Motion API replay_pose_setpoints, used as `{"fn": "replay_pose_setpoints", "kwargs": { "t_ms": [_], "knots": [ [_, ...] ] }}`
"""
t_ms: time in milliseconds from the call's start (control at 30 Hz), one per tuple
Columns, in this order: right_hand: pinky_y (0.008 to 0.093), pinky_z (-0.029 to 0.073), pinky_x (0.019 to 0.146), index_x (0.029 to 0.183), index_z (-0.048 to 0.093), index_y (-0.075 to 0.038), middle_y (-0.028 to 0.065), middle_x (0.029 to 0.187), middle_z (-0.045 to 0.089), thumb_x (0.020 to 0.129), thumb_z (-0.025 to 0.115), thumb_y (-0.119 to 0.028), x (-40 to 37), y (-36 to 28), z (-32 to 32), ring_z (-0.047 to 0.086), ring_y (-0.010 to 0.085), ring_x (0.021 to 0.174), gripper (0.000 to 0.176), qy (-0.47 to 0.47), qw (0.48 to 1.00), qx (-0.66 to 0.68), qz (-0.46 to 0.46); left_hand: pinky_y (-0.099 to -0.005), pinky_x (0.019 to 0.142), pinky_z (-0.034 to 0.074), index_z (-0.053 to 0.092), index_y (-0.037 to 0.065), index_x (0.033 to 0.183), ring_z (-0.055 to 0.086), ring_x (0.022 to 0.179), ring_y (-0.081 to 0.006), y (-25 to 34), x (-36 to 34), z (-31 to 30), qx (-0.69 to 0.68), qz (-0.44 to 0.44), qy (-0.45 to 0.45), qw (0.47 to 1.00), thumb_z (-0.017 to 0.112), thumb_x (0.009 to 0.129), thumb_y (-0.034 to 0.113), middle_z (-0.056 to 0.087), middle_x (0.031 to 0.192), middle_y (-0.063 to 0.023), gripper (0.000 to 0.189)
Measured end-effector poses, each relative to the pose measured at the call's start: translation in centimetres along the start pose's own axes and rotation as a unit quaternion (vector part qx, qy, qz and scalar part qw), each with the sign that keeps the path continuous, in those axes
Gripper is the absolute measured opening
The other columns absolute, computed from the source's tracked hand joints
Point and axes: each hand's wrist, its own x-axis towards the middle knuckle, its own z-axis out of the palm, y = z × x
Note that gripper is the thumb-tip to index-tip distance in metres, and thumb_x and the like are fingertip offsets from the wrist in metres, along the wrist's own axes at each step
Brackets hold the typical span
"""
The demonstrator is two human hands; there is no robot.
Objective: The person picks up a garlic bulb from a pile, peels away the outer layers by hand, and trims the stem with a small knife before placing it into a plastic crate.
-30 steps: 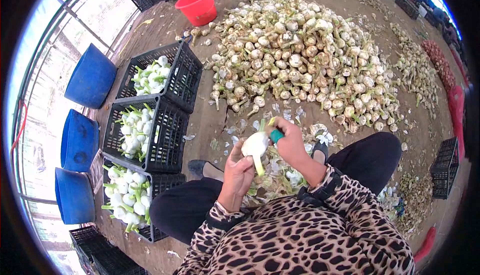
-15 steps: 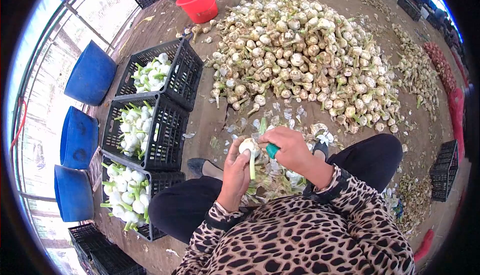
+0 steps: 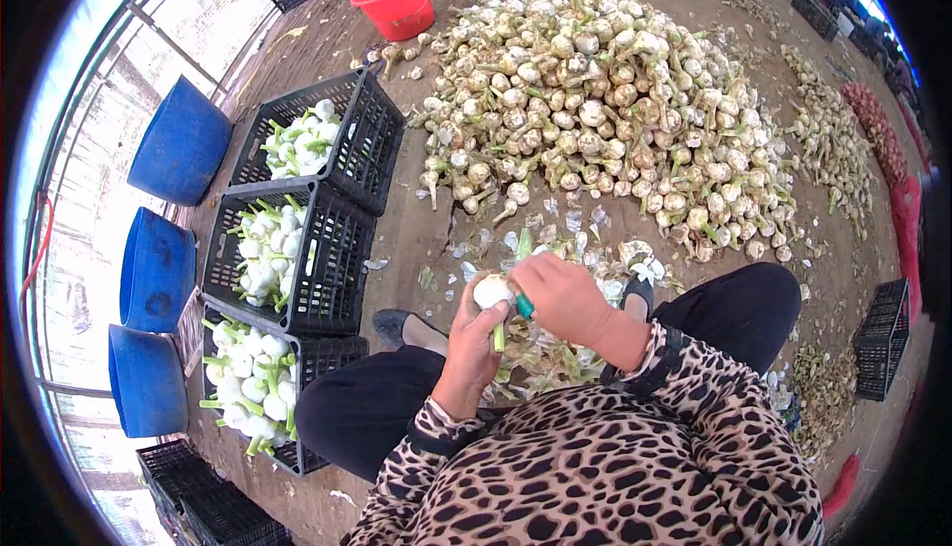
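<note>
Bulb (image 3: 493, 291) gripped in left hand (image 3: 474, 343) above scraps (image 3: 543, 360), green stalk (image 3: 499, 336) hanging down. Right hand (image 3: 560, 298) clenched around a green-handled tool (image 3: 524, 306), pressed against the bulb. Pile of bulbs (image 3: 595, 100) ahead on floor (image 3: 416, 239).

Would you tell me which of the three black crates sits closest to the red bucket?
The far crate, at the row's end toward the red bucket; the middle crate and the near crate lie nearer the person's leg.

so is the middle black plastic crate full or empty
Partly full: the middle black plastic crate holds white green-stalked bulbs heaped at one side, with its inner wall showing.
</note>
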Motion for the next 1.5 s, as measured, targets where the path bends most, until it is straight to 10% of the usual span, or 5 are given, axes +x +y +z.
{"fn": "replay_pose_setpoints", "kwargs": {
  "t_ms": [233, 500, 667, 867, 1500],
  "knots": [
    [0.0351, 0.050, 0.069, 0.094, 0.051, -0.002, 0.0127, 0.091, 0.058, 0.074, 0.055, -0.005, -1.1, 5.2, 1.2, 0.058, 0.0287, 0.085, 0.021, -0.175, 0.956, -0.126, 0.200, -0.0301, 0.091, 0.039, 0.037, 0.006, 0.123, 0.050, 0.103, -0.0184, 0.6, -0.5, 0.4, 0.035, -0.006, -0.076, 0.996, 0.057, 0.068, -0.002, 0.048, 0.113, -0.0058, 0.059],
    [0.0395, 0.044, 0.084, 0.110, 0.057, -0.006, 0.0146, 0.106, 0.058, 0.075, 0.061, -0.012, -0.3, 1.6, 0.7, 0.055, 0.0333, 0.099, 0.036, -0.112, 0.940, 0.311, 0.087, -0.0294, 0.088, 0.044, 0.030, 0.003, 0.127, 0.051, 0.103, -0.0175, -1.6, 1.7, -1.9, 0.258, 0.117, -0.061, 0.957, 0.048, 0.074, -0.011, 0.048, 0.114, -0.0096, 0.058],
    [0.0370, 0.048, 0.076, 0.108, 0.058, -0.007, 0.0139, 0.103, 0.062, 0.080, 0.060, -0.014, -0.2, 2.7, 3.0, 0.061, 0.0287, 0.091, 0.029, -0.095, 0.864, 0.370, 0.329, -0.0318, 0.084, 0.045, 0.043, 0.001, 0.120, 0.055, 0.097, -0.0205, -0.2, 3.5, -5.2, -0.086, 0.015, 0.146, 0.986, 0.054, 0.079, -0.004, 0.055, 0.110, -0.0089, 0.043],
    [0.0370, 0.049, 0.072, 0.102, 0.062, -0.010, 0.0143, 0.089, 0.065, 0.079, 0.061, -0.015, -5.7, 6.5, 10.3, 0.063, 0.0281, 0.082, 0.024, -0.343, 0.881, 0.263, 0.193, -0.0349, 0.088, 0.047, 0.047, 0.003, 0.107, 0.054, 0.104, -0.0252, 12.7, 1.2, -4.7, -0.259, 0.356, 0.202, 0.875, 0.040, 0.095, 0.038, 0.054, 0.113, -0.0171, 0.037],
    [0.0484, 0.045, 0.075, 0.126, 0.043, -0.011, 0.0284, 0.102, 0.052, 0.074, 0.053, -0.003, 6.4, 25.4, 29.6, 0.055, 0.0433, 0.088, 0.054, -0.195, 0.919, 0.015, 0.341, -0.0323, 0.082, 0.045, 0.047, 0.007, 0.118, 0.055, 0.097, -0.0210, 0.7, 7.7, -6.6, -0.138, -0.073, 0.214, 0.964, 0.050, 0.090, 0.009, 0.053, 0.109, -0.0070, 0.028]
  ]
}}
